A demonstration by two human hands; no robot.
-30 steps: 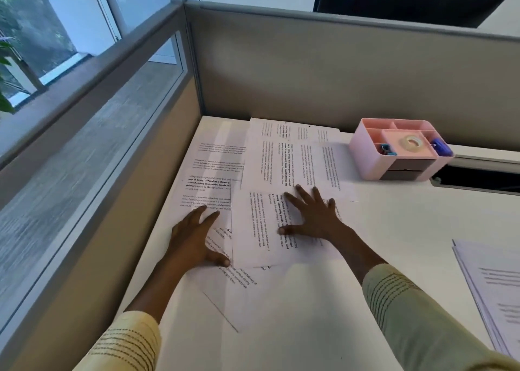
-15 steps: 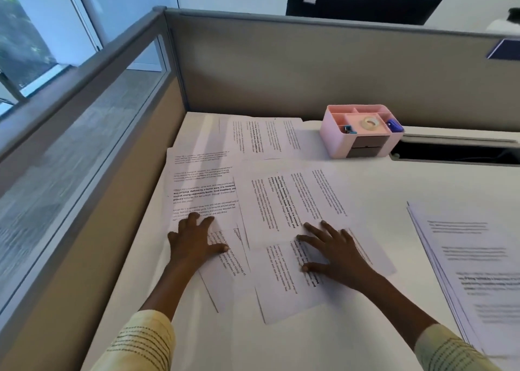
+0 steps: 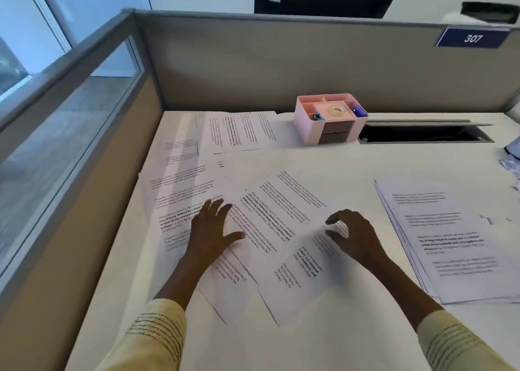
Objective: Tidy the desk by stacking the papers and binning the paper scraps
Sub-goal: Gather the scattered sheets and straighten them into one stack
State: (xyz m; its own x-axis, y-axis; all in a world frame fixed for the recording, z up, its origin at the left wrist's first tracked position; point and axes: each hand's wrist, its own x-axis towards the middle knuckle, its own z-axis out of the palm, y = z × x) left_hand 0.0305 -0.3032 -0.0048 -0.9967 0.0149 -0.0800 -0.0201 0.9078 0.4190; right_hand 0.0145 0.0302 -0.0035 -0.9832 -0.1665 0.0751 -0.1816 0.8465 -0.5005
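Several loose printed sheets (image 3: 270,202) lie fanned and overlapping across the left half of the white desk (image 3: 281,348). My left hand (image 3: 212,230) rests flat on them with fingers spread. My right hand (image 3: 351,233) sits on a sheet further right, its fingers curled so the tips press the paper. Another printed sheet (image 3: 239,131) lies at the back by the partition. A neat stack of papers (image 3: 455,241) lies at the right side of the desk. Crumpled paper scraps (image 3: 510,168) show at the far right edge, mostly cut off.
A pink desk organiser (image 3: 327,119) holding a tape roll stands at the back centre. Right of it is an open cable slot (image 3: 425,133) in the desk. Grey partitions (image 3: 281,64) wall the back, and a glass-topped panel the left.
Both hands have dragged the loose sheets toward me and to the right, so the sheets have fanned out. My right hand's fingers have gone from flat to curled.
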